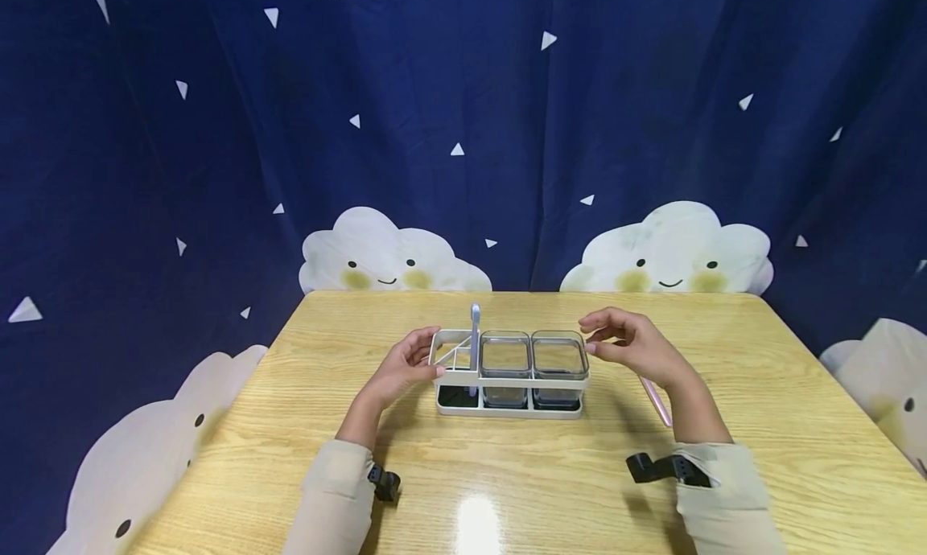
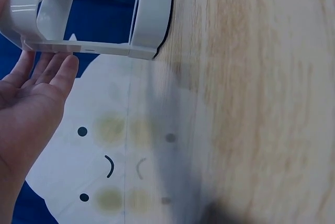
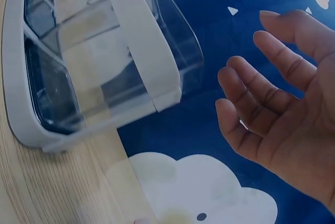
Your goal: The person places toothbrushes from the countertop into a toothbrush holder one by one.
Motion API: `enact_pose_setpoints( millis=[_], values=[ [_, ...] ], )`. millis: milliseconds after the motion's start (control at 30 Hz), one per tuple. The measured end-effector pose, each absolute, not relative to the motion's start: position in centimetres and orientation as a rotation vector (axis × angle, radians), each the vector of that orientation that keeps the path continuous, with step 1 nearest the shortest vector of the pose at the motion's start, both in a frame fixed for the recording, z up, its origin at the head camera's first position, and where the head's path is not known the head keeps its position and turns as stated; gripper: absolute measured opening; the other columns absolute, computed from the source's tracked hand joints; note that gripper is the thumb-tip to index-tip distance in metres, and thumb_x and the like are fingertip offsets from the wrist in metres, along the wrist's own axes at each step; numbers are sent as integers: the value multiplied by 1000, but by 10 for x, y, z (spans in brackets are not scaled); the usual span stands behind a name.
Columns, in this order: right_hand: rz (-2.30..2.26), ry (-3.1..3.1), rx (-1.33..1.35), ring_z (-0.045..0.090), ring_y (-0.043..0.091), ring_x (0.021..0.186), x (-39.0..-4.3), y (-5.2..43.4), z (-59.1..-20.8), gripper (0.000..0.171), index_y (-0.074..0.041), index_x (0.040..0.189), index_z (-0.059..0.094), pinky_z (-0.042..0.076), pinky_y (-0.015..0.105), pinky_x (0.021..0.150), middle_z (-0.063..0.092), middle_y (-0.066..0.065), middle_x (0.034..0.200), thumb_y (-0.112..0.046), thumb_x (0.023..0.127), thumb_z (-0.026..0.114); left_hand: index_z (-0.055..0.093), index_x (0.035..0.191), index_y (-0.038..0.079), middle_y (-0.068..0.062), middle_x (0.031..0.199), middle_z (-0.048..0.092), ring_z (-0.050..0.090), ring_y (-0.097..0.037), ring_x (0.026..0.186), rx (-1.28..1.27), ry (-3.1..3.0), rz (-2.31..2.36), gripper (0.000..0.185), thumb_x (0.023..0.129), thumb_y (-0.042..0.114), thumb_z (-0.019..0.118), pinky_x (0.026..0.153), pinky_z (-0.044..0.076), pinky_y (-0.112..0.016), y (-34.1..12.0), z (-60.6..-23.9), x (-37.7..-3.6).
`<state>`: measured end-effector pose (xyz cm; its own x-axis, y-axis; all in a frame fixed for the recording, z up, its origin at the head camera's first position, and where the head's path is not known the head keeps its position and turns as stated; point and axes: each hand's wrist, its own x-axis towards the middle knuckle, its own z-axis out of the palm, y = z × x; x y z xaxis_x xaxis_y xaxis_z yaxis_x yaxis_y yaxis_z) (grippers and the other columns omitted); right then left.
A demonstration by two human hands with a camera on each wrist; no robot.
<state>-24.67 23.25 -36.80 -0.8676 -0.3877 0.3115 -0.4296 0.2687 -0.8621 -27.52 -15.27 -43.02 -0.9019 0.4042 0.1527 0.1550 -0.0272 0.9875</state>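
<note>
Head view: a white rack (image 1: 510, 378) w/ two clear containers (image 1: 505, 360) and an upright blue-handled utensil (image 1: 475, 330) is seen on the wooden table (image 1: 362, 474), between both hands. The left hand (image 1: 405, 366) is held at the rack's left end, fingertips touching its rim, fingers relaxed. The right hand (image 1: 630, 344) is kept just beside the right end, fingers loosely spread, nothing held. A pink stick (image 1: 655, 400) is partly hidden under the right wrist.

Left wrist view: straight fingers (image 2: 57, 72) are pressed against the rack's frame (image 2: 94, 48).

Right wrist view: the right hand (image 3: 285, 109) is seen wide, apart from the rack (image 3: 104, 77)
</note>
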Motion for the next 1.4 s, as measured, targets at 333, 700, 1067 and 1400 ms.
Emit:
enact_pose_setpoints(
  millis=[333, 700, 1067, 1400],
  values=[
    [1657, -2503, 738, 59, 24, 94, -245, 253, -371, 32, 3, 114, 57, 52, 29, 74, 59, 12, 107, -9, 85, 67, 34, 139, -2, -25, 133, 41, 37, -42, 123, 594, 2041, 2053, 69, 78, -8, 65, 94, 40, -29, -153, -430, -274],
    [1639, -2504, 698, 58, 23, 97, -245, 278, -381, 32, 6, 115, 55, 51, 27, 76, 57, 18, 110, -8, 88, 64, 31, 140, -4, -27, 135, 39, 33, -43, 125, 594, 2029, 2064, 69, 79, -11, 63, 99, 36, -31, -153, -428, -274],
    [1635, -2505, 687, 58, 20, 95, -249, 291, -395, 31, 8, 114, 55, 50, 23, 76, 58, 16, 113, -7, 88, 63, 33, 139, -4, -26, 132, 42, 34, -45, 123, 609, 2036, 2072, 69, 78, -10, 64, 96, 39, -28, -153, -431, -275],
    [1713, -2498, 617, 60, 14, 91, -252, 299, -410, 28, 5, 112, 57, 50, 22, 76, 61, 2, 110, -5, 87, 64, 34, 139, -2, -25, 133, 42, 34, -45, 123, 616, 2042, 2068, 68, 79, -10, 64, 94, 40, -27, -152, -434, -276]
  ],
)
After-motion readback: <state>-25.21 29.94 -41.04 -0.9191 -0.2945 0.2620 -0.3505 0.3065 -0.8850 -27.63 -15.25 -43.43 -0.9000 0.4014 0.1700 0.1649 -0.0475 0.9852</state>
